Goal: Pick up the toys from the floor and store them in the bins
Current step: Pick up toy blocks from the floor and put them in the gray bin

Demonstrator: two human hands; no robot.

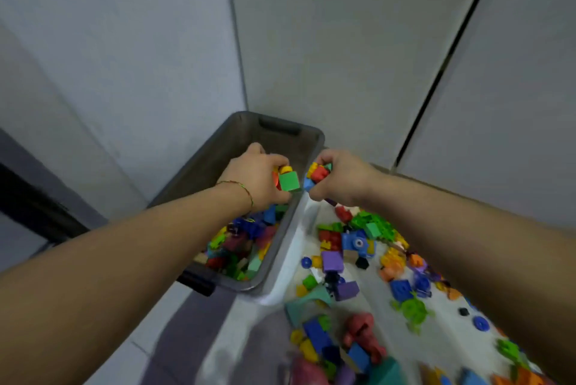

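Note:
A grey bin (249,129) stands in the corner by the wall, its near half filled with colourful toy bricks (246,241). My left hand (255,175) hovers over the bin and grips a handful of bricks, a green cube (289,182) and a yellow piece showing. My right hand (339,179) is just right of the bin's rim and holds a clump of red, yellow and blue bricks (316,174). Many loose toys (358,247) lie scattered on the white sheet to the right of the bin.
White cupboard doors (358,57) rise behind the bin and a pale wall (109,57) runs along its left. A purple block (332,261), a green figure (411,309) and a dark red figure (361,331) lie among the pile. Grey floor tiles (174,338) show at the bottom left.

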